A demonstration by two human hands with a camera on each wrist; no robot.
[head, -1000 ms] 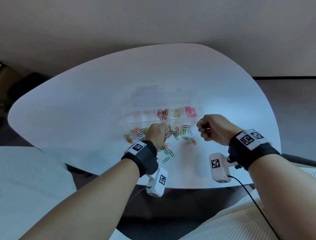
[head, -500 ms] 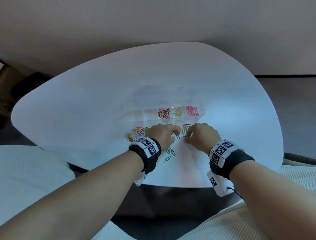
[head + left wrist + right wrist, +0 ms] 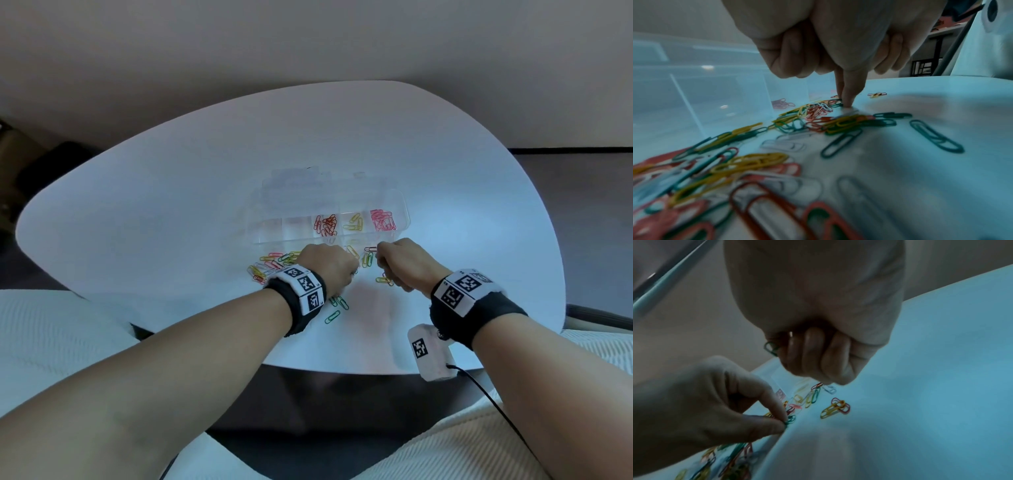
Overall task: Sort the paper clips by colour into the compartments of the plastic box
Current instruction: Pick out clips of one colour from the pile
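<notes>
A clear plastic box lies on the white table; three compartments hold red clips, yellow clips and pink clips. Loose mixed-colour paper clips lie in front of it. My left hand is down on the pile, its thumb and forefinger pinching a green clip against the table. My right hand hovers just right of it with fingers curled, and a green clip sticks out of its grip.
A yellow and a red clip lie tangled apart from the pile, under my right hand. Green clips lie near the table's front edge. The box's open lid lies behind the compartments. White cushions flank my arms.
My right hand came in from the right, reached down to the clips beside the left hand, and now is lifted a little with a green clip. The left hand stayed on the pile.
</notes>
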